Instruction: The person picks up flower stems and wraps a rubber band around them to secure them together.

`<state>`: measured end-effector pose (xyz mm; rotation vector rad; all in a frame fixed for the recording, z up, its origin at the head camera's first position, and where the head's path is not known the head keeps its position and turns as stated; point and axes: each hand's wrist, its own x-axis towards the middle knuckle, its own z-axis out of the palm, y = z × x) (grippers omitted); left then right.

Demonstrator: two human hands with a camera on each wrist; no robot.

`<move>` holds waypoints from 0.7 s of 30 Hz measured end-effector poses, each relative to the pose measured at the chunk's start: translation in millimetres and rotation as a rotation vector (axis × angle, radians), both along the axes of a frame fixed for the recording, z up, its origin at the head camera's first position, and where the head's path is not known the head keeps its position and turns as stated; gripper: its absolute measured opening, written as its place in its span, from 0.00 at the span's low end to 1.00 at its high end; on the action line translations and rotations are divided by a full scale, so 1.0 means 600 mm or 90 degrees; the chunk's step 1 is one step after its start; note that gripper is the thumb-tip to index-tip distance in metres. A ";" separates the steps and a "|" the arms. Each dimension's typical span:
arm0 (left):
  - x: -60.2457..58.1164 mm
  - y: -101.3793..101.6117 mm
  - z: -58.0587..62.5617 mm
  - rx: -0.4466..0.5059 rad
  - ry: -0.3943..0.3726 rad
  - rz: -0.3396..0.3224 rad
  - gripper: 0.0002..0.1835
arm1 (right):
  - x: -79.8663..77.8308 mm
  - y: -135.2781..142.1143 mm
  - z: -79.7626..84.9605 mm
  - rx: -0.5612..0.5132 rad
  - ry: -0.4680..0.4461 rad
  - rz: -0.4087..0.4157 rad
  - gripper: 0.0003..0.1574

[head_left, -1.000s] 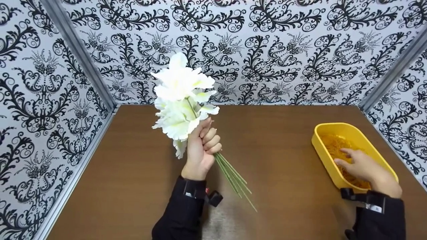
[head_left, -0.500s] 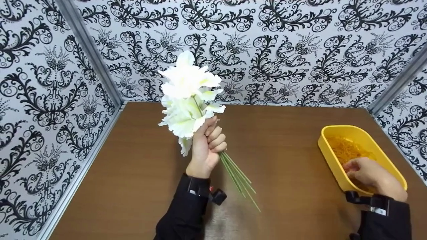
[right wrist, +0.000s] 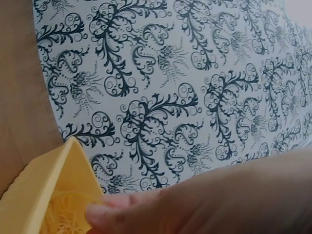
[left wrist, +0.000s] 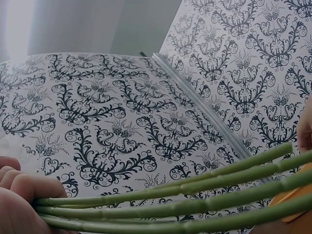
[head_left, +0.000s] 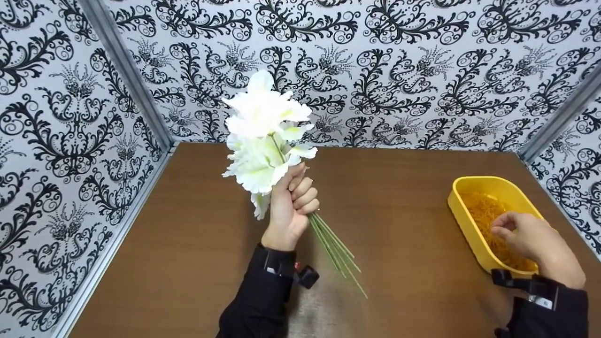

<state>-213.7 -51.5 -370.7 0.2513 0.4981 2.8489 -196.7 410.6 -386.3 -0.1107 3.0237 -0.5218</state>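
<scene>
In the head view my left hand (head_left: pixel 295 202) grips a bunch of white artificial flowers (head_left: pixel 263 122) upright, just below the blooms. Their thin green stems (head_left: pixel 334 249) slant out beneath the fist to the lower right; the left wrist view has these stems (left wrist: pixel 195 209) close up. Over a yellow plastic basket (head_left: pixel 462 227) on the right is my right hand (head_left: pixel 540 237), thumb and forefinger drawn together in a pinch. Thin orange-yellow rubber bands (head_left: pixel 483 216) lie in a tangle inside the basket. A faint yellow strand shows at the pinching fingertips (right wrist: pixel 97 212) in the right wrist view.
Both hands work above a brown wooden table (head_left: pixel 389 211). Patterned black-and-white panels (head_left: pixel 399 70) enclose it at the back and both sides, joined by grey metal corner posts (head_left: pixel 127 70). Black wrist cameras (head_left: pixel 307 277) are strapped on over dark sleeves.
My right hand dips into the basket, its fingers close together, and it rises slightly toward the right. The left hand keeps hold of the flowers. The whole head view has shifted slightly.
</scene>
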 end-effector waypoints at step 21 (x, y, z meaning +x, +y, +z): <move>0.000 -0.003 -0.001 -0.005 0.022 0.004 0.24 | 0.044 -0.092 0.062 -0.091 0.351 0.079 0.07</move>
